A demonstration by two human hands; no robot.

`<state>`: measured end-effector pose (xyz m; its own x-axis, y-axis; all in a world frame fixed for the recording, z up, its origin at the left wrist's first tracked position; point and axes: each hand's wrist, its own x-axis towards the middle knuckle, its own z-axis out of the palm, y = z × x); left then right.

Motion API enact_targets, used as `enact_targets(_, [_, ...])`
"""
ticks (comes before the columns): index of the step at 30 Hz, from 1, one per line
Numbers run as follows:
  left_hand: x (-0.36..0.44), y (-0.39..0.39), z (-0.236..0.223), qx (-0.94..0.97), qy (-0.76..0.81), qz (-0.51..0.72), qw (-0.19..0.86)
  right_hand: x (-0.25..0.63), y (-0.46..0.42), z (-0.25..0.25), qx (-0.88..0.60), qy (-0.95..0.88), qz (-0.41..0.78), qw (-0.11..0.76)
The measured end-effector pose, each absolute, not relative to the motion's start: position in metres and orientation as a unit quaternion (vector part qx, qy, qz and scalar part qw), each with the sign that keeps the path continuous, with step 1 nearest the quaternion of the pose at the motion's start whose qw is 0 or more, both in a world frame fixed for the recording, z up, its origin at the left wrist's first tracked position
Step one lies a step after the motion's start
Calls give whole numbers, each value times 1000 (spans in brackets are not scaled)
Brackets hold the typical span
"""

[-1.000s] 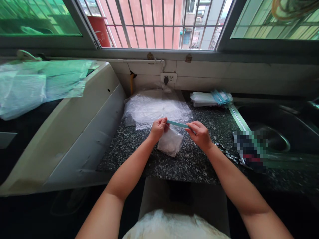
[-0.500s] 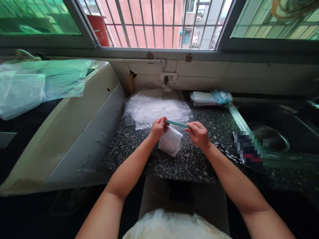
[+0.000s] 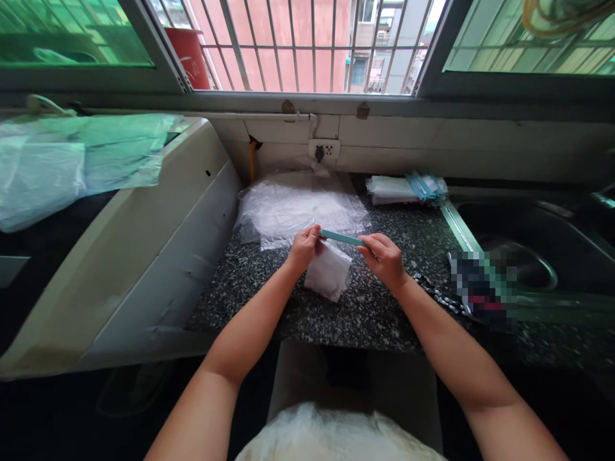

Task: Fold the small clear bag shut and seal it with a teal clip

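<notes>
Little has moved: both hands remain pinched on the teal strip, left hand and right hand at its ends, small bag hanging above the near counter. Risk: uneven pull could tear the film.

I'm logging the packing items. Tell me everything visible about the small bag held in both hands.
The small bag is clear, crinkled plastic, whitish inside, with a teal strip along its top. The left hand and right hand pinch the strip's ends. The bag hangs tilted over the speckled dark counter.
</notes>
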<state>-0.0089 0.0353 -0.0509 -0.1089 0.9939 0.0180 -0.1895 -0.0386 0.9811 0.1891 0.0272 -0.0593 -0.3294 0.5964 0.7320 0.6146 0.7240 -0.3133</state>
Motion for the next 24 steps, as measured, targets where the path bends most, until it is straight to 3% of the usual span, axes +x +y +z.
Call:
enact_targets(17, [-12, 39, -53, 430, 508, 563, 489, 194, 25, -49, -393, -781, -63, 480])
enact_targets(24, [-15, 41, -49, 397, 526, 583, 475, 198, 26, -47, -426, -758, -30, 494])
